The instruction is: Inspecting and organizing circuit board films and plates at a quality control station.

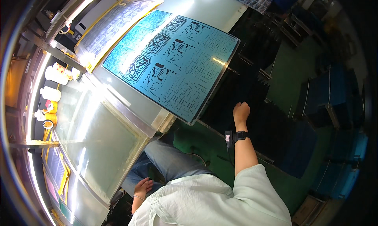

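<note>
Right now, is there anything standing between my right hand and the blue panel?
Nothing visible stands between the right hand and the blue panel; the space there is dark, so I cannot rule out small things.

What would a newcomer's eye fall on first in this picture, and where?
First, probably the bright blue panel, patterned in black, lying on the pale table at upper centre. Next come the glaring light tubes and white bottles along the left side. The curled right hand, with a black wristband, stands out against the dark area right of centre.
</note>
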